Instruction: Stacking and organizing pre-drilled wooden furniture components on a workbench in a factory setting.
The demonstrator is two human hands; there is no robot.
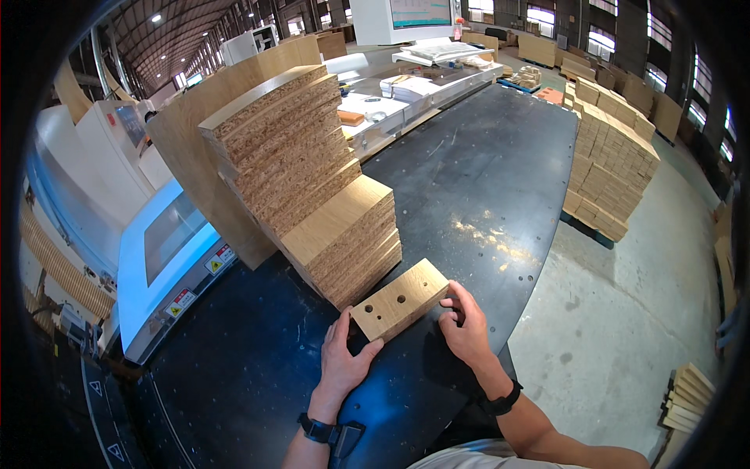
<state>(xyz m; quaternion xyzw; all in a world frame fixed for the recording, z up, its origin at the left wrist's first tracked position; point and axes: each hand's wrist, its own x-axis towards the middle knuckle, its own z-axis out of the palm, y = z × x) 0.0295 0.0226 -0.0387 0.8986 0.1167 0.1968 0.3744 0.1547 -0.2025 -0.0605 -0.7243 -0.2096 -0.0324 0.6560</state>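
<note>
A short stack of wood-grain particleboard strips (412, 291) lies on the dark table in front of me. Several round holes of different sizes show in its top face. My left hand (344, 356) grips its near left end, thumb on the front side and fingers around the end. At the opposite end, my right hand (466, 324) presses its bent fingers against the stack's right edge. Just beyond, a taller stepped stack of particleboard pieces (351, 223) stands close to my left hand. Its higher rear section (285, 141) shows rough chipboard edges.
A large upright wooden panel (199, 129) stands behind the tall stack, beside a blue-and-white machine (160, 270). Sawdust (496, 241) is scattered over the black tabletop (469, 156). Piled wood strips (613, 160) stand on a pallet to the right. A monitor (410, 17) is at the back.
</note>
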